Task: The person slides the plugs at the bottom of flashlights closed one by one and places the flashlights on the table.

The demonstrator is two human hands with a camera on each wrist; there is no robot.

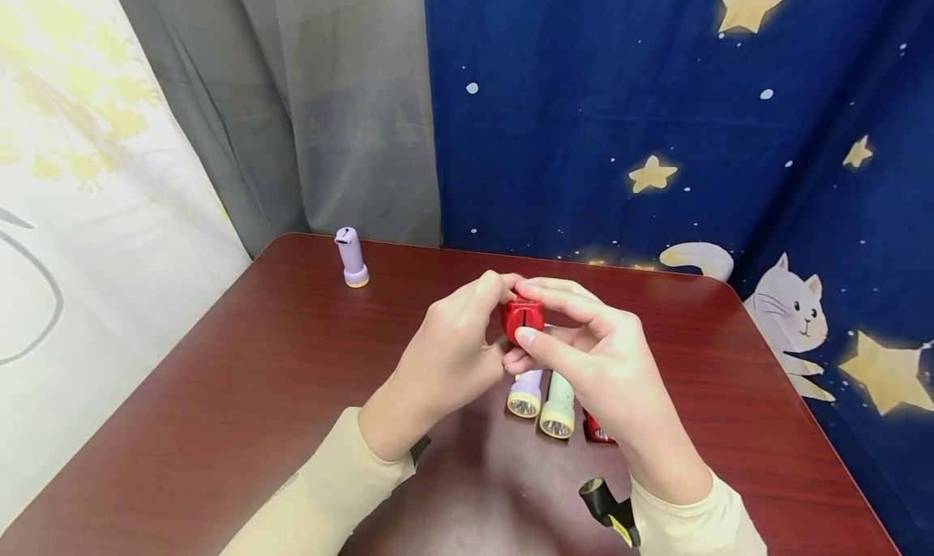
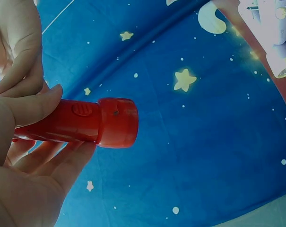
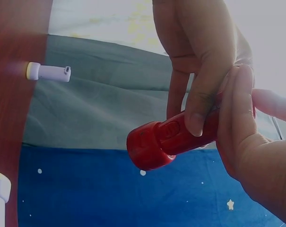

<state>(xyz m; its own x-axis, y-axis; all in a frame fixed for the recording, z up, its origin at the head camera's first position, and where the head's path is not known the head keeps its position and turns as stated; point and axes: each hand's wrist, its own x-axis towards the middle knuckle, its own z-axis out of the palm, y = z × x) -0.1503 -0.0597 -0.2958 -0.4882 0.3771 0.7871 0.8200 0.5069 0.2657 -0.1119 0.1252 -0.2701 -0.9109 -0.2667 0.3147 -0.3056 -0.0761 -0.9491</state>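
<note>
A red flashlight (image 1: 524, 317) is held above the table between both hands, its tail end toward the head camera. My left hand (image 1: 456, 341) grips the body, the thumb lying along its side near the ridged switch, as the left wrist view shows on the flashlight (image 2: 117, 123). My right hand (image 1: 594, 345) holds the tail end, thumb and fingers on either side of it. In the right wrist view the wide head of the flashlight (image 3: 150, 145) points away from the fingers. Whether its lamp is lit cannot be seen.
Under the hands lie a purple flashlight (image 1: 524, 398), a pale green flashlight (image 1: 558, 410) and another red flashlight (image 1: 598, 430), partly hidden. Another purple flashlight (image 1: 353, 258) stands head-down near the far left of the brown table (image 1: 241, 361). Curtains (image 1: 547, 134) hang behind.
</note>
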